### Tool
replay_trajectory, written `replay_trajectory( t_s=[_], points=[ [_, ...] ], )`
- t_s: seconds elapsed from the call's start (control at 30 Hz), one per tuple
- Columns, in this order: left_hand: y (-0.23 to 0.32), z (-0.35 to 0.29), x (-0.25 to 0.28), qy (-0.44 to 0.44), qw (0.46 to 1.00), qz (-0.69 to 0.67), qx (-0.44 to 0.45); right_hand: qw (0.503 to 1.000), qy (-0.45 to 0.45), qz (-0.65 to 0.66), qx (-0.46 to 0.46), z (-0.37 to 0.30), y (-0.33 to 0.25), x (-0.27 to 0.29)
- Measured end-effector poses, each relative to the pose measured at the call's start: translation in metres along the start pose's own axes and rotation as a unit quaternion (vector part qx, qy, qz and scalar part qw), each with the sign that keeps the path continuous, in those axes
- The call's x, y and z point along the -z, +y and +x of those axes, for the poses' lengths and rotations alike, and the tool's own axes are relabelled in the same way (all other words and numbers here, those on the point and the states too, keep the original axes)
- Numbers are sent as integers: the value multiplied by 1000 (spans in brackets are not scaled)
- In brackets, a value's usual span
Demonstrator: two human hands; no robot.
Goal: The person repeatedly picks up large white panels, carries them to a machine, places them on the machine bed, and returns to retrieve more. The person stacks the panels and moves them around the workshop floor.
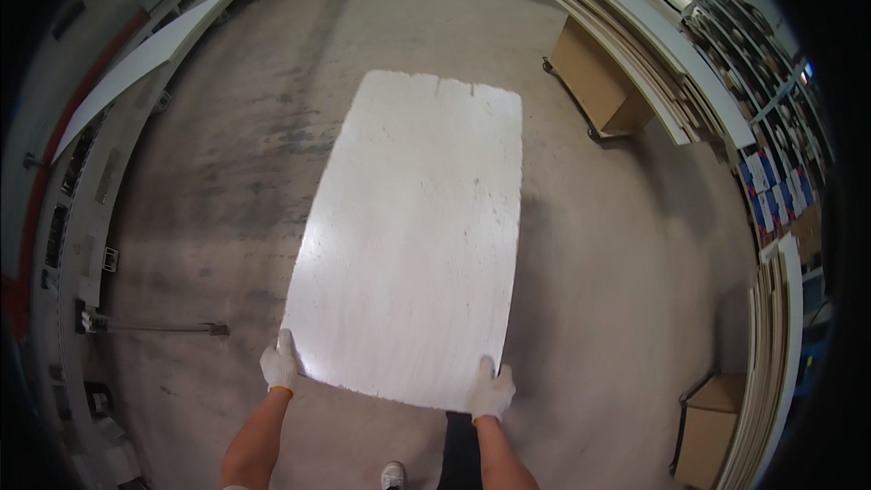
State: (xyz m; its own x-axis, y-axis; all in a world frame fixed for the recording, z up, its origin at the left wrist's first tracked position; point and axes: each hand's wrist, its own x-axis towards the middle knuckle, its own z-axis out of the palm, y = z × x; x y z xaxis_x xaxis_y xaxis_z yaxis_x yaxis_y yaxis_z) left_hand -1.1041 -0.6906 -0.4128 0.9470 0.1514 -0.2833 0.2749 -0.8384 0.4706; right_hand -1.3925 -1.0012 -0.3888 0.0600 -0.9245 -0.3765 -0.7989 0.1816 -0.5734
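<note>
A large white board (pixel 413 236) with rough, chipped edges and small dark specks stretches out in front of me above the floor. My left hand (pixel 278 365), in a white work glove, is closed on its near left corner, thumb on top. At the near right corner my right hand (pixel 492 390), gloved the same way, grips the board with the thumb side over the upper face. The fingers beneath the board are hidden.
To the right, long panels (pixel 626 45) lie stacked on a brown wheeled base (pixel 590 73). More panels (pixel 771 372) stand at the lower right beside a brown box (pixel 712 426). A long machine (pixel 86 236) lines the left, with a bar (pixel 163 328) jutting over the concrete floor (pixel 218 191).
</note>
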Motion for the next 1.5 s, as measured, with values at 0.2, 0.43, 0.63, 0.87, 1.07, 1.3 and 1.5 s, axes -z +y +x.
replay_trajectory(
  t_s=[0.2, 0.43, 0.63, 0.87, 1.07, 1.3, 1.5],
  points=[
    [203, 75, -56, 112, 975, -77, 175, 993, -17, -60, 97, 180, -173, -36],
    [369, 206, -94, 121, 971, -37, 203, 981, -12, -110, 156, 348, -329, -123],
    [491, 369, -133, 97, 984, 54, 141, 981, -59, 42, 182, 473, -493, -202],
    [644, 543, -149, 76, 975, -20, 206, 973, -31, -70, 217, 562, -698, -265],
    [769, 676, -185, 79, 980, 6, 180, 960, -8, -82, 266, 670, -838, -328],
    [899, 808, -215, 45, 984, -39, 168, 923, -58, -193, 326, 800, -975, -393],
    [1016, 932, -263, 35, 982, -139, 122, 954, -40, -243, 173, 861, -1151, -442]
  ],
)
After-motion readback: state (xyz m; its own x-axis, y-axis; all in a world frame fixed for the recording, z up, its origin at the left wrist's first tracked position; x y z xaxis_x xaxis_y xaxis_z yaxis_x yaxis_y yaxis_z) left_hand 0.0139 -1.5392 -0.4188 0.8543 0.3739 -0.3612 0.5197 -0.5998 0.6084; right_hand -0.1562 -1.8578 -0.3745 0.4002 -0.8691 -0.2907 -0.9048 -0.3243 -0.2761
